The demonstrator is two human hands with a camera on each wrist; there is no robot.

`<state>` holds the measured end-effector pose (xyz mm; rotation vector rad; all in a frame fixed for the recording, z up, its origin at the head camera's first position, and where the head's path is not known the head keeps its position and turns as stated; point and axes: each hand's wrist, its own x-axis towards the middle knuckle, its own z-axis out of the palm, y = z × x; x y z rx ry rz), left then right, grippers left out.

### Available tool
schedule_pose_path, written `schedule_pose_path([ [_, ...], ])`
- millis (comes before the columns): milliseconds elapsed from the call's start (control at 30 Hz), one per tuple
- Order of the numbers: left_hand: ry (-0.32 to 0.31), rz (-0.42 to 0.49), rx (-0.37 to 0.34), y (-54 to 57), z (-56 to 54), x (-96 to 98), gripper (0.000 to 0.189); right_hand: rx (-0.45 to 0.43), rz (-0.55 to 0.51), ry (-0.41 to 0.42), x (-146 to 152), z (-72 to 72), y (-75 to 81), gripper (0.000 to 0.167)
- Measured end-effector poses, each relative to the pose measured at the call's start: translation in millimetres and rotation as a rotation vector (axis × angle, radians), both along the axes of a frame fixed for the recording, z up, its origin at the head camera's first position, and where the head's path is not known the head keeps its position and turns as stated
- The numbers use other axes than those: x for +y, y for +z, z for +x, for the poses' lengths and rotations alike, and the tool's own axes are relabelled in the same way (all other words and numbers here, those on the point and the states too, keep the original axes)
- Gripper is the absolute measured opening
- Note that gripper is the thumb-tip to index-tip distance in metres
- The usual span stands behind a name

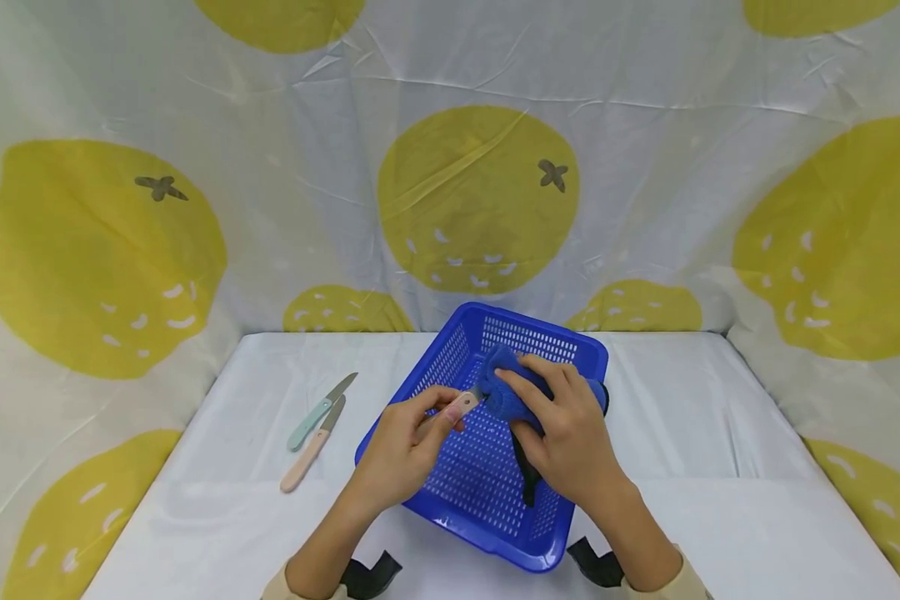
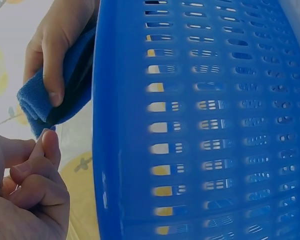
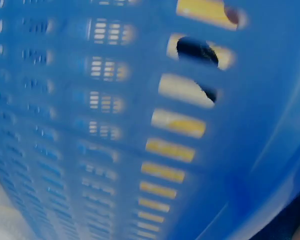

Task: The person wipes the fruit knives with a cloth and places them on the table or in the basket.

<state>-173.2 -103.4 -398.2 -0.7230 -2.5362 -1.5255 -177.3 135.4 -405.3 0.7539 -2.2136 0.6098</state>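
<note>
White-cloth-covered worktop (image 1: 682, 433) carries the blue rectangular slotted-plastic basket (image 1: 465, 475). Right hand (image 1: 570, 425), over basket's 3 o'clock, grips blue fluffy cloth with black trim (image 1: 504, 396). Left hand (image 1: 408, 442), 9 o'clock, pinches a pink-handled metal knife (image 1: 461, 406), blade into cloth; probably keeps fingers off the edge. Mint-handled knife (image 1: 311, 423) and second pink-handled knife (image 1: 305, 461) lie farther out at 9, likely parked clear. Left wrist shows curled left fingers better; only head shows blade. Right wrist: mostly slotted wall.
</note>
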Motion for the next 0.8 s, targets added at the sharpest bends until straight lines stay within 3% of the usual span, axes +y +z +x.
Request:
schedule_pose_path([
  [400,0.017,-0.007,-0.004,-3.3,-1.6,0.1,0.023,-0.022,-0.077,-0.084,19,-8.7,-0.1,0.044],
  [633,0.08,0.031,-0.056,-1.3,-3.5,-5.0,0.025,0.003,-0.163,-0.1,39,-13.2,3.8,0.045],
  [800,0.096,-0.032,0.008,-4.6,-6.8,-9.8,0.033,-0.03,-0.186,-0.112,49,-9.2,11.8,0.046],
])
